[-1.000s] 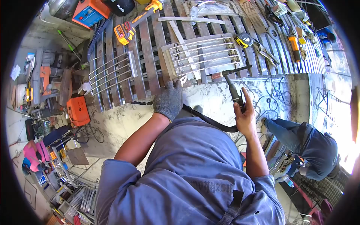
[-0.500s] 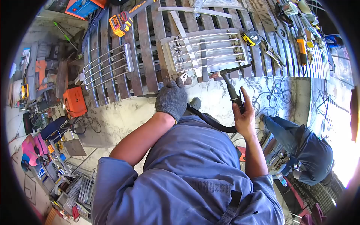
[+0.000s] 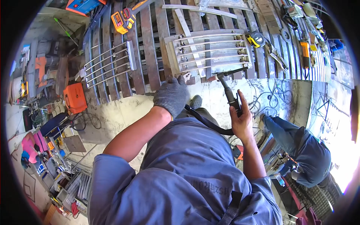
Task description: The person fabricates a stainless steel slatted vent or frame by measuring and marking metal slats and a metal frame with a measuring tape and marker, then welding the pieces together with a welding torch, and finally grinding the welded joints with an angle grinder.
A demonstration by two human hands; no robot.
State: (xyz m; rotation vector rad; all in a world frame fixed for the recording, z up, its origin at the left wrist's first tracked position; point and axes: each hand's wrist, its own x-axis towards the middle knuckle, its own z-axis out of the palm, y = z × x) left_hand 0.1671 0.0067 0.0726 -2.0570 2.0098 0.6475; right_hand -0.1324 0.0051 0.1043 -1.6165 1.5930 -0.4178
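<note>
My right hand (image 3: 242, 122), bare, is wrapped round the handle of a TIG welding torch (image 3: 227, 90). The torch's head lies by the front edge of the slatted bench (image 3: 152, 56), and its black cable sleeve (image 3: 208, 124) runs back towards my waist. My left hand (image 3: 171, 96), in a grey knitted glove, is at the bench edge with its fingers curled; whatever they hold is hidden. A small pale metal piece (image 3: 186, 77) shows just beyond its fingertips. Behind both hands, a metal plate with several curved rods across it (image 3: 212, 50) lies on the slats.
A second rod frame (image 3: 108, 65) lies left on the bench. Also there are a yellow tape measure (image 3: 256, 39), an orange-and-black tool (image 3: 119, 23) and pliers (image 3: 276, 58). An orange case (image 3: 75, 98) stands on the floor at left. Another person (image 3: 309, 153) crouches at right.
The bench and its contents have shifted slightly right in view. The torch and my right hand have moved a little left. My left hand stays at the bench edge, slightly blurred.
</note>
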